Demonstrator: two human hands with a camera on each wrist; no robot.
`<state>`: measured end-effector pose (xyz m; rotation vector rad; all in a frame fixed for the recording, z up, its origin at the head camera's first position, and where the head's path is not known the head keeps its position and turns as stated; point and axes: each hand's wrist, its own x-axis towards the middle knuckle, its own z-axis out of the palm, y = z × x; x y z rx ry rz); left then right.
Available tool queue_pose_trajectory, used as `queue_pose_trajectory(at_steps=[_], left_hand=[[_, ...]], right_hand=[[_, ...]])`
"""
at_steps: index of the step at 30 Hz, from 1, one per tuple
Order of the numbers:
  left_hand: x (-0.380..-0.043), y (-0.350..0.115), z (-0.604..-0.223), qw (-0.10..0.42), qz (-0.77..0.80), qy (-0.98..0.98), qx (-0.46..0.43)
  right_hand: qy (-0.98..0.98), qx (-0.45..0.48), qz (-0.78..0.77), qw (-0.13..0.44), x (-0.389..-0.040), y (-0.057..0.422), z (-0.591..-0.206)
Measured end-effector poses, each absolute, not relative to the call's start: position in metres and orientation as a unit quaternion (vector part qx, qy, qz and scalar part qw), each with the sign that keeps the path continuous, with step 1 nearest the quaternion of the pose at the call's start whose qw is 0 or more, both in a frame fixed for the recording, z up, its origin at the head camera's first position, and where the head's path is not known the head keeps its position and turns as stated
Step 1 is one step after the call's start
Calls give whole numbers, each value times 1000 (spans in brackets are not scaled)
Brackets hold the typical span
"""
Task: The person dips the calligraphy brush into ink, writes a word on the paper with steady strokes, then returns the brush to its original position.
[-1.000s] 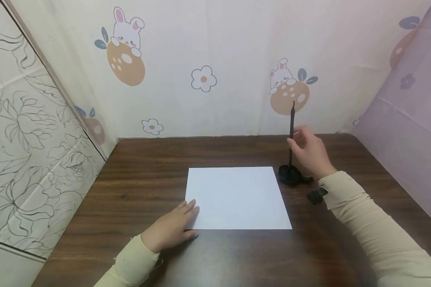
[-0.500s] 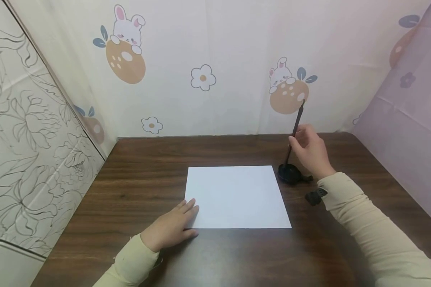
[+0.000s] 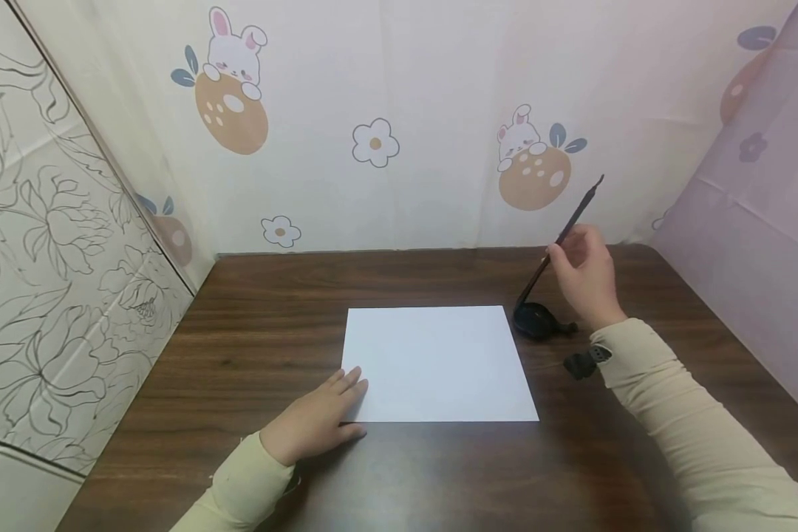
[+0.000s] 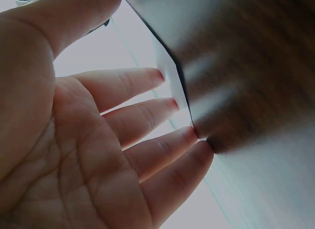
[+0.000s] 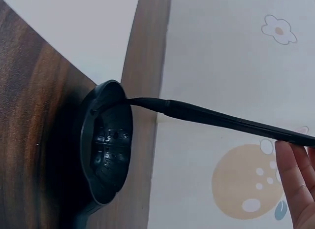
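Right fingers (image 5: 293, 172) pinched the brush (image 5: 221, 119), slanting down-left to the dish (image 5: 110, 165); straight left fingers (image 4: 128, 83) touched the paper (image 3: 439, 362).

Slim black calligraphy brush (image 5: 211, 115), pinched in the right hand (image 3: 587, 277), tilted with its bristles at the rim of a black scalloped ink dish (image 3: 537, 323) – small, with a stubby handle. Just beside it, a white paper sheet (image 3: 432, 362) lies flat – left hand's (image 3: 315, 421) fingers on its near corner.
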<state>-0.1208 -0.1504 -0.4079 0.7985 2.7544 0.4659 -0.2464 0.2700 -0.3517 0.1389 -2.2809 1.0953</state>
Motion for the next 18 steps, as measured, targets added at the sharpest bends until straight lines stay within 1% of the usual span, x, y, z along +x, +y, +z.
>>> queue_pose_trajectory(at_steps=[6, 12, 18], left_hand=[[-121, -151, -408, 116, 160, 941, 275], [-121, -151, -409, 115, 159, 941, 274], [-122, -151, -408, 117, 164, 940, 276]], right_hand=[[-831, 52, 458, 311, -248, 272, -346], [-794, 58, 525, 301, -250, 270, -338], [-778, 80, 547, 299, -250, 260, -325]])
